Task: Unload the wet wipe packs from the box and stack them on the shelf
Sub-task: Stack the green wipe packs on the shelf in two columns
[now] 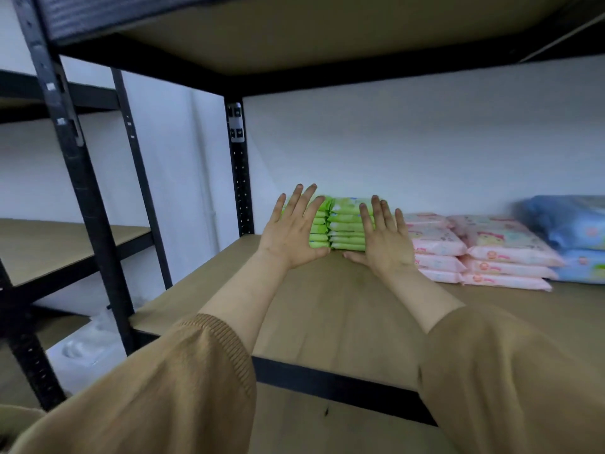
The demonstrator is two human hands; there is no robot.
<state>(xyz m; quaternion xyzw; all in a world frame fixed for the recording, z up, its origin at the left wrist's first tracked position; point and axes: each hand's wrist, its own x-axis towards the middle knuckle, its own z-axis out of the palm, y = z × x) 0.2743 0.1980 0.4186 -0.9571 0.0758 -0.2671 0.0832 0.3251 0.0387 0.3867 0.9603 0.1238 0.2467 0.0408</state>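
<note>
Two side-by-side stacks of green wet wipe packs (pixel 340 224) stand at the back of the wooden shelf board (pixel 327 306), against the white wall. My left hand (pixel 291 231) is held flat with straight, spread fingers against the front of the left stack. My right hand (pixel 383 237) is flat in the same way against the front of the right stack, its thumb lying on the board. Neither hand grips a pack. The box is not in view.
Pink wipe packs (pixel 474 253) lie stacked to the right of the green ones, and blue packs (pixel 569 231) sit further right. A black shelf upright (pixel 240 178) stands just left of the green stacks. Another shelf board (pixel 294 27) hangs close overhead. A neighbouring rack (pixel 65 244) is on the left.
</note>
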